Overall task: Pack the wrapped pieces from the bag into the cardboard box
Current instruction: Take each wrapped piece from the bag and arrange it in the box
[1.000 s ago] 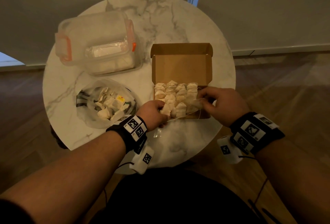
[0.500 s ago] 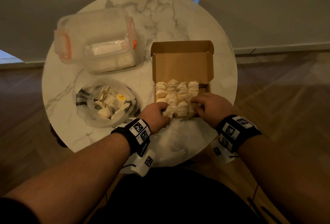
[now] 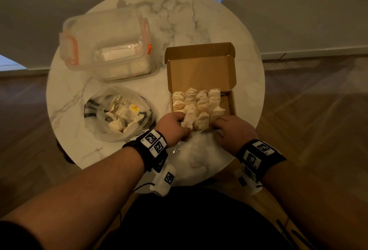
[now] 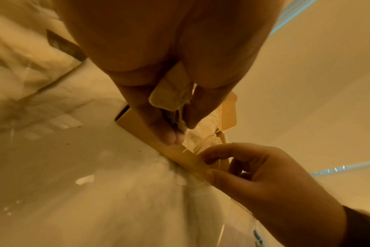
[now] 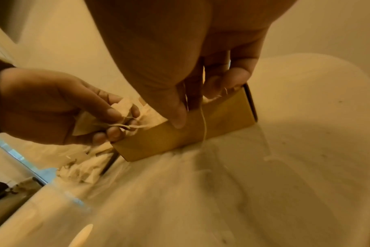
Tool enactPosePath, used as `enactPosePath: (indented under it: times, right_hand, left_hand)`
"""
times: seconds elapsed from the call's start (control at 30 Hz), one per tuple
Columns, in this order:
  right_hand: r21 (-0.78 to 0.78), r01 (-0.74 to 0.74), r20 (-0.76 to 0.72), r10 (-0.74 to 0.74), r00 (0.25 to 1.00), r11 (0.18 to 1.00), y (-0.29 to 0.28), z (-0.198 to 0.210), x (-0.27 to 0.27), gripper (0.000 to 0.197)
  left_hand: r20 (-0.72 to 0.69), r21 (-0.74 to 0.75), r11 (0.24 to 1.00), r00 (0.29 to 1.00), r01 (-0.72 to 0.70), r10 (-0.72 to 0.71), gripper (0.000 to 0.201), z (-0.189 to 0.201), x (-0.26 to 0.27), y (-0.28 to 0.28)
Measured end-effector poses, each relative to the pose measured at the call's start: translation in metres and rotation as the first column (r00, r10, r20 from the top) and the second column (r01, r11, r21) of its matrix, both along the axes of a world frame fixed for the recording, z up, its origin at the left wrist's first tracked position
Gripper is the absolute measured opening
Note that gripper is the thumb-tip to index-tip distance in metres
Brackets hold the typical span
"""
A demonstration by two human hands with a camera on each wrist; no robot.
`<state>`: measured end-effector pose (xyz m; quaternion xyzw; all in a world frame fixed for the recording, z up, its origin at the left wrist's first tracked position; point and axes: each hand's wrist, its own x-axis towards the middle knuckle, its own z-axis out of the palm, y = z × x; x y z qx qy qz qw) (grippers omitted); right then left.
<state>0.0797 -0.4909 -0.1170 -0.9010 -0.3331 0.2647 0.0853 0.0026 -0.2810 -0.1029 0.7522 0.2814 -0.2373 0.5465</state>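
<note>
The cardboard box (image 3: pixel 232 102) stands open on the table's right half, lid up, with rows of cream wrapped pieces (image 3: pixel 196 102) inside. At its near left corner my left hand (image 3: pixel 182 124) pinches one wrapped piece (image 3: pixel 188 121) between thumb and fingers; the left wrist view shows that wrapped piece (image 4: pixel 171 93) with its loose string. My right hand (image 3: pixel 221 124) grips the box's near wall (image 5: pixel 222 120), thumb (image 5: pixel 177 117) outside and fingers curled over the rim. The clear bag (image 3: pixel 119 114) with more pieces lies left of the box.
A clear plastic container (image 3: pixel 107 44) with orange clips stands at the back left of the round marble table (image 3: pixel 179 20). A thin string (image 5: pixel 204 127) hangs over the box's front wall. The table's near edge is just under my wrists, wooden floor around it.
My right hand has slid left along the box's near edge and now holds its front wall. My left hand stays at the near left corner, still holding the piece.
</note>
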Motion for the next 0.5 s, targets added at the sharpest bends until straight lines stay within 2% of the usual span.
enactPosePath:
  times: [0.13,0.3,0.37,0.5]
  right_hand:
    - [0.154,-0.017,0.014,0.015,1.000,0.988,0.012,0.007,-0.006,0.030]
    - [0.245,0.043,0.001,-0.044,0.999,0.969,0.014,0.009,-0.002,0.022]
    - [0.274,0.066,-0.010,-0.066,0.998,0.960,0.010,0.010,0.000,0.020]
    - [0.255,0.218,-0.045,-0.214,0.976,0.942,-0.002,0.017,0.013,0.017]
  left_hand:
    - [-0.030,-0.264,0.936,0.972,-0.233,0.234,0.024,0.008,0.007,-0.012]
    - [-0.044,-0.490,0.789,0.915,-0.371,0.402,0.020,0.019,0.018,-0.017]
    - [-0.065,-0.529,0.739,0.888,-0.417,0.455,0.018,0.023,0.022,-0.014]
    - [-0.002,-0.458,0.736,0.828,-0.499,0.560,0.017,0.025,0.022,0.004]
